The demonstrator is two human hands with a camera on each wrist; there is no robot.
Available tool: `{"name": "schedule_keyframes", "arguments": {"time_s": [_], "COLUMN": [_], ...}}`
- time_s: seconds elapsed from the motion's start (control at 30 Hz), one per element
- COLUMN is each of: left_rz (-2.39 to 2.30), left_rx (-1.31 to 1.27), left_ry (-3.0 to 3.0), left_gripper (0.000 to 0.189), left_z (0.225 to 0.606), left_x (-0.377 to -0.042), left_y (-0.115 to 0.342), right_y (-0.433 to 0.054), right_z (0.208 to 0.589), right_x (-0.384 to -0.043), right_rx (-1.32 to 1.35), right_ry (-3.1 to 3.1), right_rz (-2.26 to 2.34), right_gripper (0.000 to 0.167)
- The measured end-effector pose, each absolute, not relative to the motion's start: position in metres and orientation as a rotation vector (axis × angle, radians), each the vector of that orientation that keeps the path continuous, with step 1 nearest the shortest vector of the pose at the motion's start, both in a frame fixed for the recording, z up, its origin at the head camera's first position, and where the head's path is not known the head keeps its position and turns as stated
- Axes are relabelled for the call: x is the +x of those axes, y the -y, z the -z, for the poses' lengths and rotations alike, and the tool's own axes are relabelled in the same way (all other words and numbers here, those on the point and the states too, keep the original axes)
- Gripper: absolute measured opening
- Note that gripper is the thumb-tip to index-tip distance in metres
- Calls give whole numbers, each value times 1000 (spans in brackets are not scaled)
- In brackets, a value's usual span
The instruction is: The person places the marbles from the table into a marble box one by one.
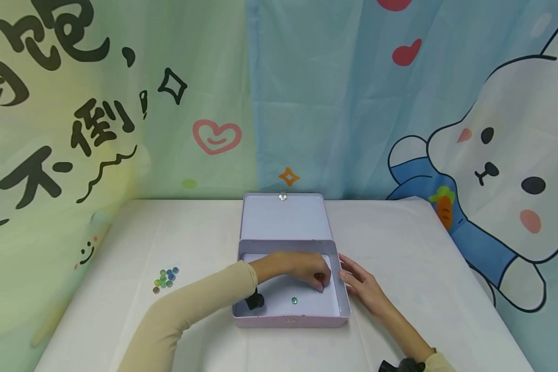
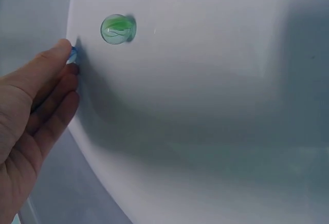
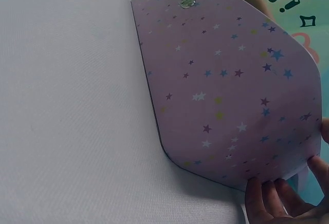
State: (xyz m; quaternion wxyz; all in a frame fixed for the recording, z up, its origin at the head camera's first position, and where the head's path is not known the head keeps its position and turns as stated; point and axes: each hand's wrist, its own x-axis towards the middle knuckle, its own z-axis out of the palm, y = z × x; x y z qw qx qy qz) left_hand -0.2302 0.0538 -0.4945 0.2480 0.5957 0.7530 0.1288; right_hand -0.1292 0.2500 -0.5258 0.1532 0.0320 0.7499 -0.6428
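From where I stand, the person's left hand is down inside the pale metal box, thumb and fingertips clamped together on a small blue marble. That marble pokes out just past the tips, close to the side wall nearest the other hand; I can't tell whether it touches the floor of the box. The remaining fingers lie curled in beneath the thumb.

A clear green marble rests on the box floor, to the left of those pinching fingertips and nearer the person, not touching them.

The right hand is outside the box, its fingers fairly straight and a little apart, tips touching the outer side wall, just across from the left fingertips. Beside those right fingers, the pink outside shows a scatter of little coloured stars.

Beyond the left knuckles the lid is tipped back, a metal clasp at its far edge. Well to the left of both hands' fingers, past the beige sleeve, a cluster of blue, green, yellow and brown marbles sits on the white cloth.
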Motion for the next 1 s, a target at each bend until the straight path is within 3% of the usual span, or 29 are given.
{"name": "schedule_keyframes", "arguments": {"time_s": [0.53,1.0], "left_rz": [-407,-956], "left_rx": [1629,1474], "left_ry": [-2114,-2289], "left_gripper": [17,20], "left_z": [486,419], "left_x": [-234,-253], "left_y": [-43,19], "right_y": [-250,-249], "right_z": [527,526], "right_x": [-130,-130], "right_rx": [102,124], "right_ry": [-2152,-2175], "right_rz": [1832,1825], "right_gripper": [58,58]}}
